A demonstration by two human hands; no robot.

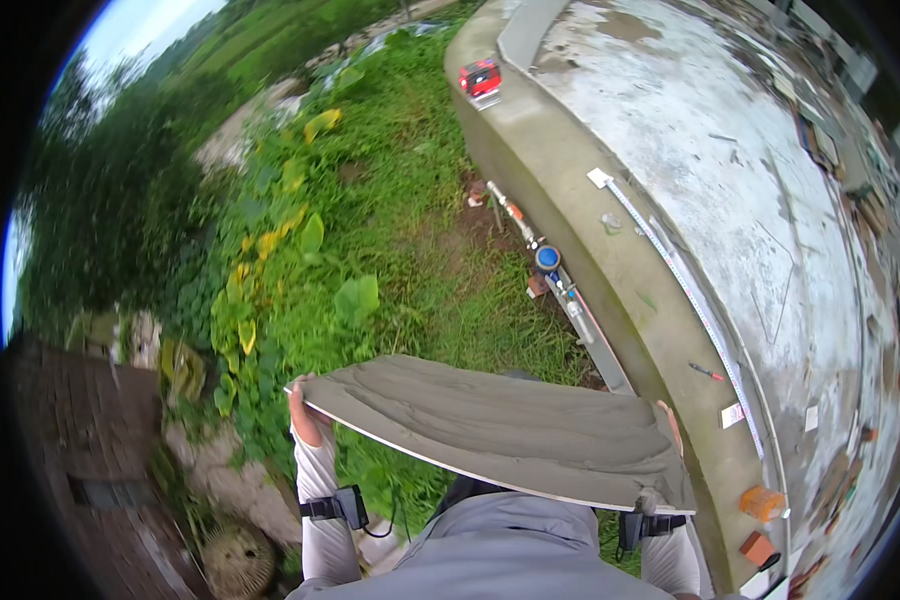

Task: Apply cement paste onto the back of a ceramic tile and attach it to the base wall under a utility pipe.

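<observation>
A: Entry, left side first. Left hand grips the left edge of a flat slab, fingers curled round the corner and pinching it; a black band sits on that wrist.

B: Slab position?

A: Held in the air, close in front of the chest, tilted slightly down to the right. Its top face is coated in combed grey mortar, ridges running lengthwise. Below it, grass and leafy plants lie well beneath.

B: Handling judgement?

A: Thin, stiff, likely heavy for its thickness, and brittle if flexed or knocked on a corner. The wet coat looks slippery and would smear, so holds belong on the bare edges and underside, one hand at each end, as shown.

B: Right side?

A: Right hand is at the slab's right end, mostly hidden behind it; only fingertips show over the edge, so they look closed on it. Just beyond, a concrete ledge carries a measuring tape, a red pencil and a red tool at its far end.
</observation>
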